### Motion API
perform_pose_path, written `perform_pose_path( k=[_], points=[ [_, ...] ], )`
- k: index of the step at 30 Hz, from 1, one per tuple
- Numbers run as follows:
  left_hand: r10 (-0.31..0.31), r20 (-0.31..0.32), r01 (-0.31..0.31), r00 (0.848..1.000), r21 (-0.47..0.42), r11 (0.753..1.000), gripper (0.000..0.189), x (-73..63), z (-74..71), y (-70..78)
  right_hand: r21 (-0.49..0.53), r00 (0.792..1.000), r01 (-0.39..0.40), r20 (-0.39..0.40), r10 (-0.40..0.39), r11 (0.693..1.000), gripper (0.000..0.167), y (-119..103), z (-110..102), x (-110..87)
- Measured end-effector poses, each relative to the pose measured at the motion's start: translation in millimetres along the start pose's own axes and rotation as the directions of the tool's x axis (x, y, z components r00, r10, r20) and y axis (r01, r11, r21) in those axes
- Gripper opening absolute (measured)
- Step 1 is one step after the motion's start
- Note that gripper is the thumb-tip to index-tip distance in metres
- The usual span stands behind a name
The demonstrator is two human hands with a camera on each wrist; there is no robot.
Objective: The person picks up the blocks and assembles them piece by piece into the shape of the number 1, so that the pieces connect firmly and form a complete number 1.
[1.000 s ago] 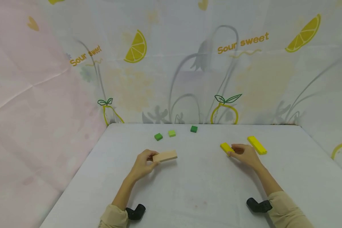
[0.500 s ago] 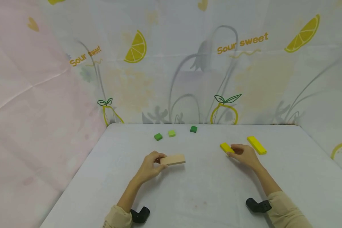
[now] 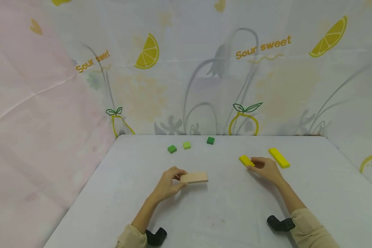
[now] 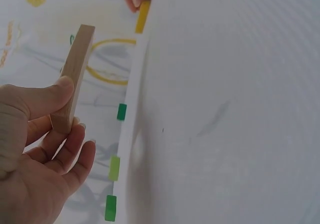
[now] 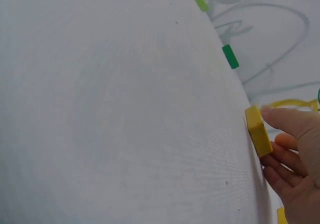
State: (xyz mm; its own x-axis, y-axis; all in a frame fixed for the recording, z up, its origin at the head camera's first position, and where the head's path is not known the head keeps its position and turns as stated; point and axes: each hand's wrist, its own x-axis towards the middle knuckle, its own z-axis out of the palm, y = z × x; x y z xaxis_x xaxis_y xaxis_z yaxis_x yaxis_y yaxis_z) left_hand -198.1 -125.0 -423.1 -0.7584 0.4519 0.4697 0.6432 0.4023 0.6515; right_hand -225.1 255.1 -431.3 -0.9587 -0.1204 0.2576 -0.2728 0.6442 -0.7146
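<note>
A plain wooden block, long and flat, is pinched by its left end between the thumb and fingers of my left hand. In the left wrist view the same wooden block juts out past the thumb, held above the table. Over on the right side, my right hand pinches the near end of a yellow block. The right wrist view has this yellow block between thumb and fingers, at the table surface. Just right of that hand lies another yellow block, longer in view.
Toward the back of the white table lie a green block, a light green block and a dark green block. A printed curtain hangs behind the table. Black wrist mounts stick out from both sleeves.
My left hand has carried the wooden block to the right and a little nearer, turning it more level across the view. The right hand and its yellow block have stayed in place.
</note>
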Motion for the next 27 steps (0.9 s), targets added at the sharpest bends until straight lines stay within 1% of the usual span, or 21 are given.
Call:
perform_pose_path(
  k=[8,13,21,27],
  points=[
    [0.007,0.022,-0.007,1.000,-0.009,1.000,0.026,1.2,6.3,6.5,0.004,1.000,-0.020,0.014,0.020,1.000,0.045,-1.1,-0.5,-0.9],
    [0.000,0.033,0.000,0.999,-0.013,1.000,0.026,1.6,10.3,10.7,0.005,1.000,-0.019,0.011,0.019,1.000,0.044,-1.0,-0.2,-0.8],
    [0.005,0.052,-0.004,0.999,-0.020,1.000,0.026,2.1,16.0,16.0,-0.003,1.000,-0.019,0.010,0.019,1.000,0.044,0.2,1.2,-0.7],
    [-0.017,0.073,0.018,0.997,-0.019,1.000,0.027,2.2,19.6,19.8,-0.012,1.000,-0.012,0.005,0.012,1.000,0.042,2.5,2.0,-0.2]
  ],
)
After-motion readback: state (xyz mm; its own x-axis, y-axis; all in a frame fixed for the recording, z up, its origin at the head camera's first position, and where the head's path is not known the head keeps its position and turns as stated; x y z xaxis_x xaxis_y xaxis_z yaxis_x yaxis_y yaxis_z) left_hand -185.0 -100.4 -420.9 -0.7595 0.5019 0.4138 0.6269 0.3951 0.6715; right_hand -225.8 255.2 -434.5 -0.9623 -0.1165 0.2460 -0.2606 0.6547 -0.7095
